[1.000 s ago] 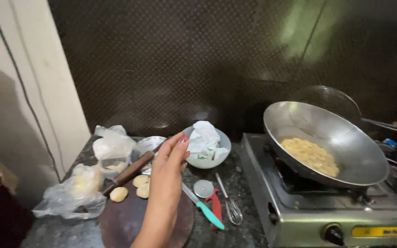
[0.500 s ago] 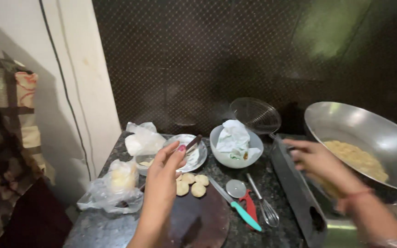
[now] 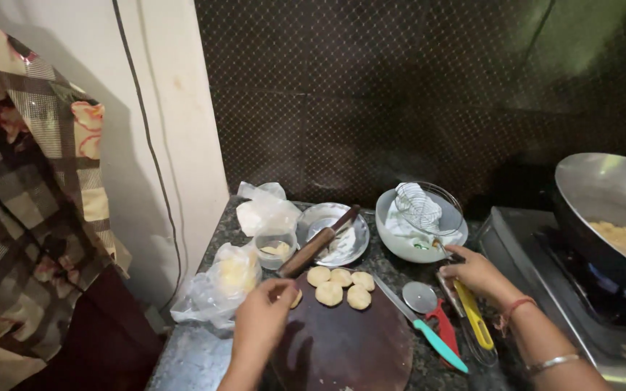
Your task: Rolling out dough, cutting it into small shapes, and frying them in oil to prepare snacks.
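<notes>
Head view: my left hand point(image 3: 264, 318) pinches a soft, light dough ball point(image 3: 295, 297) at the board's point(image 3: 342, 347) left edge, gently by its sides; my right hand point(image 3: 476, 274) grips a yellow-handled tool point(image 3: 474, 324).

The near half of the round dark wooden board point(image 3: 349, 347) is bare, so a hand can pass there. At its far edge sit small round pale dough pieces point(image 3: 340, 284). A brown wooden rolling pin point(image 3: 316, 243) lies slanted behind them. A crinkly clear plastic bag point(image 3: 220, 286) blocks the counter's left edge. A teal-handled knife point(image 3: 429, 334) and a red-handled round cutter point(image 3: 435, 313) fill the right side.
</notes>
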